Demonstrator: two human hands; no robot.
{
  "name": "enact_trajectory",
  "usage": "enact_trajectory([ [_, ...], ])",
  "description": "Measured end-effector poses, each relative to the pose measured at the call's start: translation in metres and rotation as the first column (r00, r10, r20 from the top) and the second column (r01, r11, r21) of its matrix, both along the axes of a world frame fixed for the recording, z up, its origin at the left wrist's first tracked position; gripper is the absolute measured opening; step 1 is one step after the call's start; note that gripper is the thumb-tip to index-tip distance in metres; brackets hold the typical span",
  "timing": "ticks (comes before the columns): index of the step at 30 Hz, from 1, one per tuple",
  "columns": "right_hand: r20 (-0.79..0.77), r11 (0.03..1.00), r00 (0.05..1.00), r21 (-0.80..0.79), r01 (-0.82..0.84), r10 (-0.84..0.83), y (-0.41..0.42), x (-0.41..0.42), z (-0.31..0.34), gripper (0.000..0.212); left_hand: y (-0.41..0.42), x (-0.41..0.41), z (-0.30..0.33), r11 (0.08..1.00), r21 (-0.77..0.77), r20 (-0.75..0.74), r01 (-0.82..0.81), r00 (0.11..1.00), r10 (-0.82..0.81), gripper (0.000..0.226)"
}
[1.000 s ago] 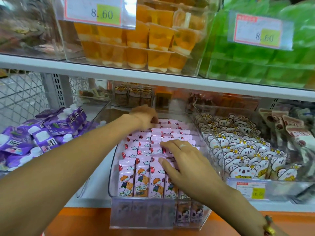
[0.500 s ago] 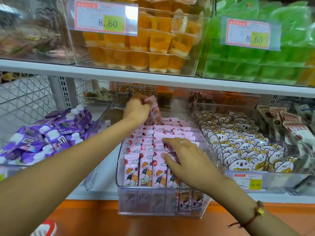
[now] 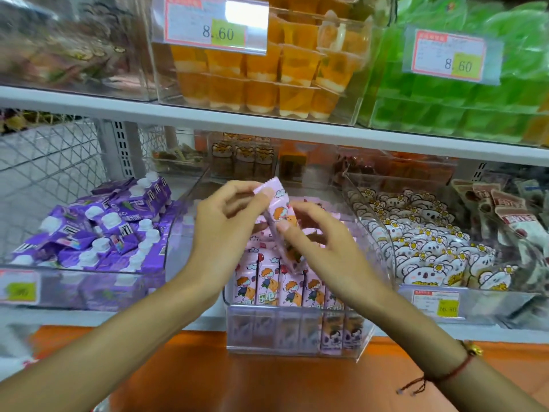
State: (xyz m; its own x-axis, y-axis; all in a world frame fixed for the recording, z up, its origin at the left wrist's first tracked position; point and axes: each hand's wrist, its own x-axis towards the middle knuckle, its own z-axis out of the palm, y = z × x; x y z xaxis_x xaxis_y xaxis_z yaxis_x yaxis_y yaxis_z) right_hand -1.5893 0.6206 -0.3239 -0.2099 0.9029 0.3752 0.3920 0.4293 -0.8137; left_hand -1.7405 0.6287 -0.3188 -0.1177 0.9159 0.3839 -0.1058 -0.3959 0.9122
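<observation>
Quick update: 1 pink packet (image 3: 279, 209) is now lifted out of the clear bin (image 3: 297, 331) and held up at mid-frame, just above the rows of pink packets (image 3: 267, 281) packed in there. A sec ago the left hand (image 3: 225, 230) is seen reaching into the back of the bin, w/ the right hand (image 3: 320, 248) laid flat on the front rows. Half a sec ago the packet is already being pulled up at the back. Now the right hand is taken off the rows and brought up to the packet too.

Grip-wise: the packet's top edge is pinched btw left thumb and forefinger, other fingers loosely spread. Lower down it's pinched by the right thumb against the curled fingers behind it. The packet is tilted, bottom end pointed down toward the bin, not touching the rows afaict.

So the pick is prob done and the packet is being turned/checked before it's slotted in at the front, just a guess tho. Purple pouches (image 3: 113, 230) at left and koala packs (image 3: 430, 251) at right are left untouched.
</observation>
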Motion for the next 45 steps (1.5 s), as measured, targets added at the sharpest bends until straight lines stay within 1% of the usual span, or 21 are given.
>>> enact_trajectory([
  [2,-0.066,1.0,0.998,-0.006,0.018,-0.019,-0.001,-0.002,0.0,0.021,0.0,-0.001,-0.003,1.0,-0.015,-0.001,0.025,1.0,-0.025,0.011],
  [4,-0.208,0.992,0.976,-0.119,0.04,-0.064,0.0,0.0,0.003,0.019,0.002,-0.002,-0.005,0.998,-0.021,-0.054,0.055,0.997,-0.057,0.019],
  [6,-0.327,0.961,0.939,-0.278,0.009,-0.103,0.002,0.004,0.004,0.024,0.003,-0.001,-0.006,0.998,-0.016,-0.171,0.066,0.983,-0.068,0.024],
  [7,-0.361,0.946,0.926,-0.324,-0.01,-0.113,0.002,0.006,0.004,0.028,0.002,0.0,-0.007,0.997,-0.006,-0.253,0.071,0.965,-0.071,0.024],
  [9,-0.399,0.933,0.907,-0.359,-0.017,-0.137,0.003,0.007,0.002,0.032,-0.002,0.005,-0.01,0.996,0.009,-0.398,0.093,0.914,-0.082,0.029],
  [10,-0.417,0.931,0.896,-0.364,-0.014,-0.15,0.003,0.006,0.001,0.032,-0.004,0.007,-0.012,0.996,0.016,-0.454,0.093,0.888,-0.076,0.036],
  [13,-0.478,0.933,0.858,-0.36,0.007,-0.191,0.001,0.004,0.001,0.031,-0.006,0.011,-0.017,0.995,0.102,-0.575,0.009,0.816,0.051,0.055],
  [15,-0.493,0.94,0.846,-0.34,0.027,-0.202,0.002,0.003,0.001,0.035,-0.006,0.011,-0.016,0.987,0.157,-0.568,-0.025,0.815,0.111,0.053],
  [17,-0.523,0.946,0.83,-0.322,0.019,-0.195,0.004,0.004,0.002,0.034,-0.005,0.011,-0.014,0.985,0.17,-0.536,-0.019,0.837,0.109,0.047],
  [20,-0.568,0.946,0.818,-0.306,-0.104,-0.093,0.006,0.01,0.005,0.028,0.0,0.009,-0.013,0.989,0.148,-0.495,0.012,0.867,0.063,0.038],
  [23,-0.547,0.938,0.837,-0.29,-0.19,0.001,0.006,0.013,0.006,0.028,0.003,0.007,-0.014,0.993,0.114,-0.5,0.04,0.865,0.022,0.027],
  [24,-0.53,0.944,0.848,-0.275,-0.18,0.007,0.006,0.013,0.006,0.027,0.003,0.007,-0.015,0.992,0.119,-0.509,0.046,0.861,0.021,0.025],
  [26,-0.52,0.96,0.853,-0.257,-0.109,-0.042,0.005,0.011,0.004,0.027,0.002,0.007,-0.016,0.987,0.158,-0.529,0.039,0.847,0.051,0.023],
  [29,-0.569,0.967,0.807,-0.255,0.013,-0.161,0.002,0.006,0.003,0.034,0.003,0.006,-0.018,0.96,0.281,-0.606,-0.006,0.775,0.182,0.039],
  [31,-0.584,0.964,0.785,-0.26,0.062,-0.208,0.001,0.002,0.003,0.035,0.002,0.006,-0.018,0.95,0.313,-0.633,-0.012,0.743,0.218,0.048],
  [32,-0.579,0.962,0.784,-0.26,0.08,-0.222,0.001,0.0,0.003,0.035,0.001,0.006,-0.018,0.948,0.317,-0.633,-0.012,0.742,0.221,0.049],
  [35,-0.539,0.963,0.812,-0.252,0.1,-0.225,0.0,0.0,0.005,0.036,0.001,0.007,-0.017,0.957,0.291,-0.611,-0.005,0.769,0.19,0.045],
  [38,-0.495,0.97,0.851,-0.236,0.061,-0.174,0.001,0.006,0.008,0.033,0.002,0.008,-0.015,0.984,0.172,-0.551,0.047,0.833,0.057,0.042],
  [40,-0.462,0.978,0.874,-0.198,0.064,-0.151,0.002,0.011,0.009,0.031,0.004,0.008,-0.015,0.988,0.12,-0.513,0.095,0.858,-0.02,0.041],
  [42,-0.414,0.989,0.903,-0.129,0.067,-0.115,0.001,0.017,0.012,0.03,0.006,0.006,-0.015,0.985,0.108,-0.504,0.133,0.862,-0.061,0.041],
  [45,-0.363,0.999,0.931,-0.036,-0.037,0.022,0.001,0.025,0.015,0.034,0.008,0.001,-0.012,0.976,0.145,-0.463,0.162,0.883,-0.078,0.04],
])
